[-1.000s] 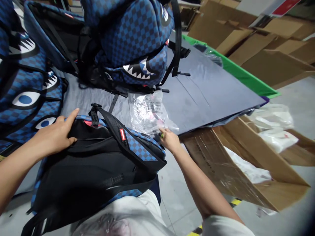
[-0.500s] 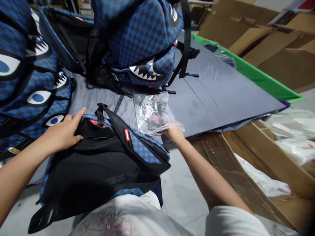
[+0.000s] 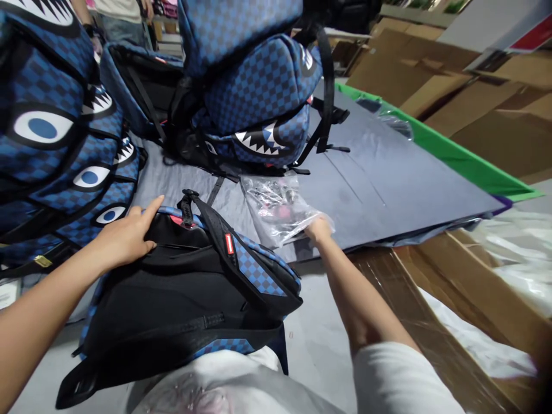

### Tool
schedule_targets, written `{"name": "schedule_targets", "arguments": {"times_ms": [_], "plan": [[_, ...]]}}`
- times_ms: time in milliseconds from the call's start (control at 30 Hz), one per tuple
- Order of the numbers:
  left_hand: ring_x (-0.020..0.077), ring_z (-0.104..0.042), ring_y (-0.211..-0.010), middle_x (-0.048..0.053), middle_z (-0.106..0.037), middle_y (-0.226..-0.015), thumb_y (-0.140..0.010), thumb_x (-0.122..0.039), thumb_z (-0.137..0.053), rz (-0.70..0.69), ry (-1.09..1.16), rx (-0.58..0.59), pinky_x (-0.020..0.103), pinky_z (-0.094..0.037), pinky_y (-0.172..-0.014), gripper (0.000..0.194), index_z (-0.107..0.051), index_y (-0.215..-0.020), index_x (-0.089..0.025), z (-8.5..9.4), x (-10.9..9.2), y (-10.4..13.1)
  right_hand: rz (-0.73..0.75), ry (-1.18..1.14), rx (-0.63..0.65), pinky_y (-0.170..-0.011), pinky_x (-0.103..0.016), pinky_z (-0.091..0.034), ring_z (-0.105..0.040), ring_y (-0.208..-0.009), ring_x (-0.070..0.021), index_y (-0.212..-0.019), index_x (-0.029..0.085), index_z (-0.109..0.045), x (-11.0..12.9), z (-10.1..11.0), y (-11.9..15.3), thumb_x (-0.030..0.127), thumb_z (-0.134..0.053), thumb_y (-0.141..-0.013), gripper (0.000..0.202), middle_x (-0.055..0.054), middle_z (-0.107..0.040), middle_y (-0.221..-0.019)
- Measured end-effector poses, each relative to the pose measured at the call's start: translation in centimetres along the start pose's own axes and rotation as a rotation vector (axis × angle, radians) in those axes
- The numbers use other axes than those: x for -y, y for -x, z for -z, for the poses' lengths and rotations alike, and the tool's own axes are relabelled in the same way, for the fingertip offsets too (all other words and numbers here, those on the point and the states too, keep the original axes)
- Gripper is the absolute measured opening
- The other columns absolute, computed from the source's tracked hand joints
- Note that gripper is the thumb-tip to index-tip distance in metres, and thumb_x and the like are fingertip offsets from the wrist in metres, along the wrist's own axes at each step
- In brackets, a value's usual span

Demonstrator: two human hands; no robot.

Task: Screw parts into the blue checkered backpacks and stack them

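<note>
A backpack [image 3: 185, 296] in black and blue check leans against my body, its black back panel and straps facing up. My left hand [image 3: 131, 233] grips its upper left edge, thumb on the near side and index finger stretched along the rim. A clear plastic bag [image 3: 271, 201] with small dark and pink items in it lies on the table beyond the backpack. At the bag's near right corner, my right hand [image 3: 318, 230] is closed on the plastic, which partly covers the fingers.
Blue checkered backpacks with shark faces are piled at the left [image 3: 77, 167], and more stand at the back [image 3: 259, 98]. The grey table [image 3: 388, 172] has a green edge [image 3: 448, 149]. Open cardboard boxes [image 3: 470, 276] stand at the right. Another person [image 3: 125, 20] is in the background.
The view has shifted slightly, so everything sits a little lower and further right. Both hands keep their places on the backpack and the plastic bag.
</note>
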State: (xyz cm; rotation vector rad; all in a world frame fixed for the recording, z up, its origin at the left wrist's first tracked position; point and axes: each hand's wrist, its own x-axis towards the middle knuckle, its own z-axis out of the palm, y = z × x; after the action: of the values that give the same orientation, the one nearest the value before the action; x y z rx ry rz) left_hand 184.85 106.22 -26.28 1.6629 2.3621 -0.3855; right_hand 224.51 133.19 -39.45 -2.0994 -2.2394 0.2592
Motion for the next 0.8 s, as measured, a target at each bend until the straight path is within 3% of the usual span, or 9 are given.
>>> {"name": "schedule_targets", "arguments": {"times_ms": [133, 233, 400, 467, 533, 600, 633, 733, 800], "plan": [[0.0382, -0.066, -0.102, 0.019, -0.050, -0.131, -0.089, -0.038, -0.052, -0.030, 0.025, -0.022, 0.041, -0.052, -0.075, 0.093, 0.007, -0.160, -0.029, 0.1, 0.1, 0.1, 0.135, -0.098, -0.007, -0.080, -0.031, -0.053, -0.068, -0.094, -0.0239, -0.101, 0.011, -0.072, -0.1, -0.7, 3.7, 0.025, -0.055, -0.090, 0.025, -0.012, -0.075, -0.094], [0.0388, -0.067, -0.099, 0.018, -0.051, -0.130, -0.091, -0.038, -0.048, -0.048, 0.032, -0.051, 0.043, -0.053, -0.075, 0.088, 0.005, -0.160, -0.028, 0.3, 0.1, 0.1, 0.213, -0.150, -0.052, -0.082, -0.033, -0.050, -0.066, -0.099, -0.0272, -0.096, 0.012, -0.073, -0.7, -0.5, 7.7, 0.023, -0.054, -0.086, 0.024, -0.014, -0.075, -0.097], [0.0388, -0.067, -0.099, 0.020, -0.049, -0.133, -0.089, -0.040, -0.051, -0.040, 0.011, -0.022, 0.041, -0.053, -0.072, 0.092, 0.006, -0.159, -0.029, 0.2, 0.0, -0.1, 0.253, -0.337, -0.181, -0.074, -0.032, -0.049, -0.066, -0.080, -0.0224, -0.090, 0.017, -0.071, 0.3, 2.6, 12.9, 0.034, -0.057, -0.088, 0.022, -0.010, -0.073, -0.084], [0.0391, -0.067, -0.102, 0.021, -0.048, -0.134, -0.088, -0.040, -0.053, -0.034, 0.011, -0.013, 0.040, -0.053, -0.073, 0.094, 0.007, -0.159, -0.028, 0.2, -0.1, -0.1, 0.233, -0.606, -0.145, -0.064, -0.030, -0.048, -0.061, -0.067, -0.0185, -0.086, 0.018, -0.069, 2.0, 4.6, 14.2, 0.043, -0.061, -0.086, 0.027, -0.005, -0.069, -0.074], [0.0382, -0.066, -0.104, 0.021, -0.047, -0.135, -0.087, -0.038, -0.055, -0.023, 0.012, -0.014, 0.040, -0.053, -0.076, 0.096, 0.007, -0.159, -0.028, 0.4, -0.4, 0.0, 0.260, -0.851, 0.049, -0.053, -0.027, -0.044, -0.054, -0.055, -0.0145, -0.084, 0.018, -0.068, 4.5, 6.4, 15.2, 0.049, -0.067, -0.080, 0.031, -0.001, -0.064, -0.065], [0.0364, -0.066, -0.106, 0.020, -0.047, -0.137, -0.086, -0.036, -0.057, -0.012, 0.015, -0.006, 0.038, -0.053, -0.079, 0.098, 0.008, -0.159, -0.029, 0.6, -0.8, 0.3, 0.381, -0.932, 0.232, -0.053, -0.027, -0.045, -0.055, -0.056, -0.0141, -0.087, 0.019, -0.070, 7.2, 7.7, 16.0, 0.046, -0.068, -0.080, 0.028, -0.002, -0.066, -0.069], [0.0353, -0.066, -0.107, 0.020, -0.046, -0.138, -0.086, -0.035, -0.058, -0.009, 0.020, -0.005, 0.037, -0.053, -0.080, 0.098, 0.007, -0.159, -0.029, 0.6, -1.0, 0.5, 0.475, -0.936, 0.242, -0.059, -0.029, -0.049, -0.060, -0.063, -0.0157, -0.088, 0.020, -0.072, 8.6, 8.1, 16.4, 0.041, -0.065, -0.082, 0.023, -0.004, -0.069, -0.078], [0.0326, -0.065, -0.110, 0.018, -0.047, -0.138, -0.085, -0.030, -0.060, -0.006, 0.032, -0.021, 0.034, -0.052, -0.082, 0.099, 0.005, -0.159, -0.029, 0.9, -1.5, 1.1, 0.781, -0.855, 0.001, -0.085, -0.036, -0.053, -0.066, -0.096, -0.0204, -0.087, 0.023, -0.074, 12.4, 8.2, 17.3, 0.028, -0.055, -0.089, 0.020, -0.007, -0.072, -0.100], [0.0316, -0.065, -0.109, 0.018, -0.049, -0.136, -0.084, -0.027, -0.062, -0.012, 0.037, -0.037, 0.033, -0.051, -0.082, 0.099, 0.003, -0.159, -0.028, 0.9, -1.7, 1.3, 0.882, -0.788, -0.110, -0.085, -0.035, -0.053, -0.068, -0.093, -0.0199, -0.092, 0.024, -0.074, 14.5, 7.8, 17.7, 0.026, -0.054, -0.092, 0.020, -0.005, -0.073, -0.096]]}}
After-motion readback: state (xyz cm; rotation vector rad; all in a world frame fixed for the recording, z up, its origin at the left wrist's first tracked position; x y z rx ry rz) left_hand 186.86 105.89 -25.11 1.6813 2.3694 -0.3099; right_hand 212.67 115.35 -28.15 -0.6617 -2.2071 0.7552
